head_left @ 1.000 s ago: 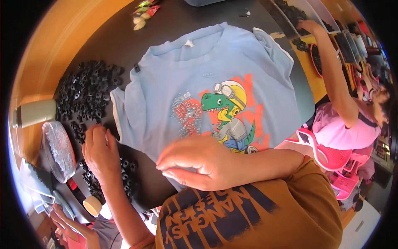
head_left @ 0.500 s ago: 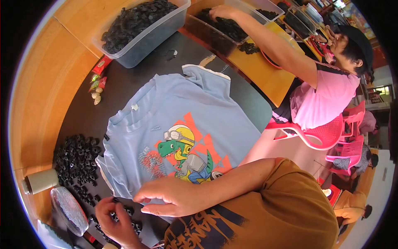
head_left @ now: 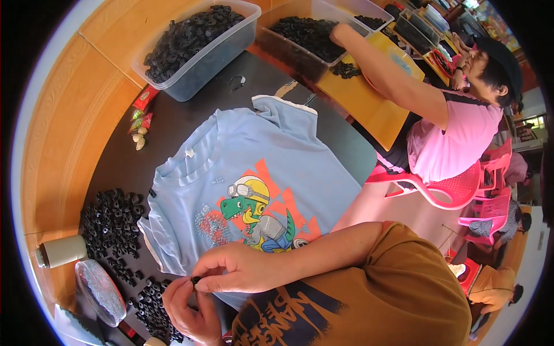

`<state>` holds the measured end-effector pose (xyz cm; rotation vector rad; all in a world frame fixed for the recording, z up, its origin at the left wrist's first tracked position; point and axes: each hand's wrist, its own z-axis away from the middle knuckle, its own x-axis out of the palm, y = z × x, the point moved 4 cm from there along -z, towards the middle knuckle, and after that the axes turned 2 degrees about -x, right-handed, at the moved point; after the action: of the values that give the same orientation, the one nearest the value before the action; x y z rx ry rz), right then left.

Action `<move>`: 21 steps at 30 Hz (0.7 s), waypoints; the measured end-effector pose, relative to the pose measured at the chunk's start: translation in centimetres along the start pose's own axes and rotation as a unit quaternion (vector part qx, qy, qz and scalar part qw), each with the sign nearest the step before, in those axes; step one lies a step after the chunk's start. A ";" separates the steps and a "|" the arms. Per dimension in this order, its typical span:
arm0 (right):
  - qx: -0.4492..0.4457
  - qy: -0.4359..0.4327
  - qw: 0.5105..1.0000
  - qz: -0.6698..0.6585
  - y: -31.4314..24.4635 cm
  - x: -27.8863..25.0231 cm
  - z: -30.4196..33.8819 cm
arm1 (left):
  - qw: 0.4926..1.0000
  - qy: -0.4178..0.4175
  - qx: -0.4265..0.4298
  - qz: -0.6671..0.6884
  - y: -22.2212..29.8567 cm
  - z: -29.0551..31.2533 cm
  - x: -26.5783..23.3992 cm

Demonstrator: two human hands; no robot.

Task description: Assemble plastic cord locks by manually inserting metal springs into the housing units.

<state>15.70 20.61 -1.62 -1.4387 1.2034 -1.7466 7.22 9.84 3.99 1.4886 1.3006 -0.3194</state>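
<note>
The left hand (head_left: 190, 308) and right hand (head_left: 239, 268) now meet over the lower edge of the blue T-shirt (head_left: 311, 167); half a second ago they were apart, the left above the loose black parts with its fingers curled and the right hovering by the shirt. The fingers of both hands are now together at the tips, clamped on a small black piece (head_left: 195, 280), though its shape is mostly hidden by them.

The shirt lies face up on the dark desk (head_left: 265, 75), much as it did before. Just left of the left hand is a cluster of black parts (head_left: 153, 305), with a larger heap (head_left: 112, 222) farther up and a clear round dish (head_left: 99, 291) beside them. Beyond the shirt stands a plastic bin (head_left: 222, 57) of similar parts. A co-worker's hand (head_left: 341, 36) has shifted toward the right side of another bin (head_left: 300, 60).
</note>
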 end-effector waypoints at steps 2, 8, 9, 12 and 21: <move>0.011 0.007 1.000 -0.005 0.1 0.0 -0.1 | 1.000 0.004 -0.021 0.023 -0.4 0.4 0.0; 0.005 0.029 0.996 -0.079 0.3 0.0 0.0 | 0.996 0.003 -0.057 0.065 -0.4 0.9 0.4; 0.005 0.030 0.996 -0.079 0.4 0.0 0.0 | 0.995 0.002 -0.061 0.076 -0.4 1.0 0.4; -0.020 0.067 0.995 -0.067 0.5 -0.5 0.1 | 0.990 0.013 -0.087 0.110 -0.6 1.0 0.6; -0.030 0.049 0.998 0.018 -0.2 -0.6 -0.2 | 0.998 -0.018 -0.027 0.045 -0.6 0.0 0.1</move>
<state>15.68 21.31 -1.73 -1.3718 1.3351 -1.7884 6.75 9.77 3.61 1.4837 1.2009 -0.2502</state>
